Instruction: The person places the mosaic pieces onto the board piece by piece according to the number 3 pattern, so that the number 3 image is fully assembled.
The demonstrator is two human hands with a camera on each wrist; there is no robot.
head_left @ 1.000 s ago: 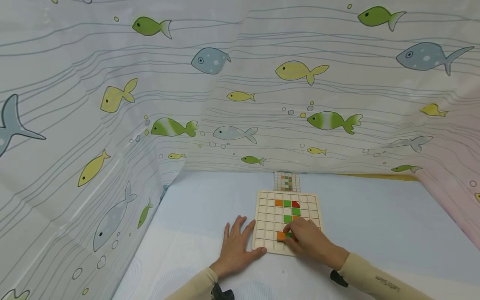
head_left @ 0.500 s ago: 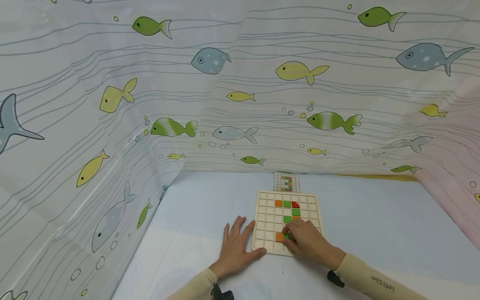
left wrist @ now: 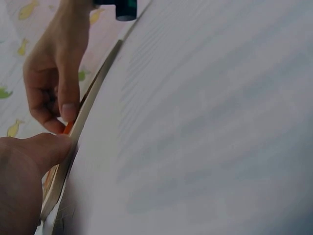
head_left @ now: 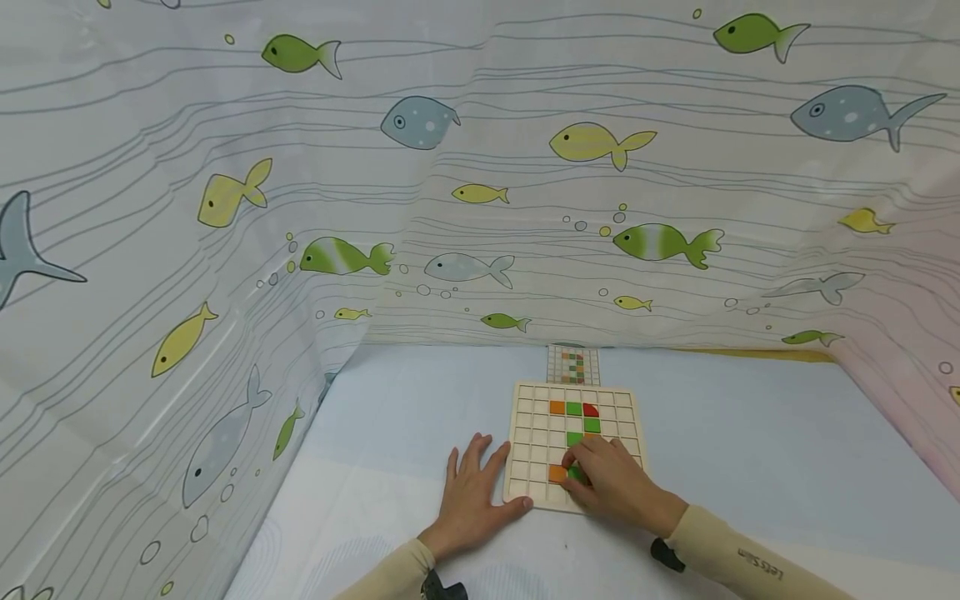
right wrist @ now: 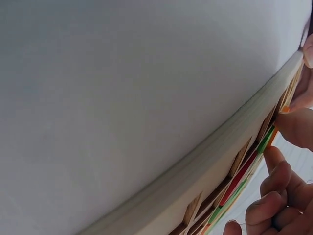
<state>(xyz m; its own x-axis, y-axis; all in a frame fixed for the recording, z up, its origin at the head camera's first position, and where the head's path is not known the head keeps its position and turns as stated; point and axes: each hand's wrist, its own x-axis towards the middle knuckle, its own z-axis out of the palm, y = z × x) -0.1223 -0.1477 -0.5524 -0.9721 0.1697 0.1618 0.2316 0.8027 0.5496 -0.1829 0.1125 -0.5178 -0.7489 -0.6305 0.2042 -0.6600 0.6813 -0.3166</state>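
Observation:
A square wooden grid board (head_left: 536, 454) lies on the table, with orange, green and red tiles in some cells. My left hand (head_left: 472, 498) is spread flat at its left side, thumb on the near left corner. My right hand (head_left: 617, 483) is over the board's near right part. Its thumb and index finger pinch an orange tile (head_left: 557, 473) in the near rows, beside a green tile (head_left: 575, 473) half covered by the fingers. Farther back lie another orange tile (head_left: 557, 407), a green tile (head_left: 573, 409) and a red tile (head_left: 591, 411) with a rounded corner.
A small pattern card (head_left: 556, 367) showing a grid with coloured squares sits behind the board. A fish-printed curtain (head_left: 420, 217) hangs around the back and left side of the pale blue tabletop (head_left: 727, 450). Dark wrist cameras are strapped near both cuffs.
My right hand has shifted slightly left, and the near orange tile has moved a little left with it. The left hand stays at the board's side.

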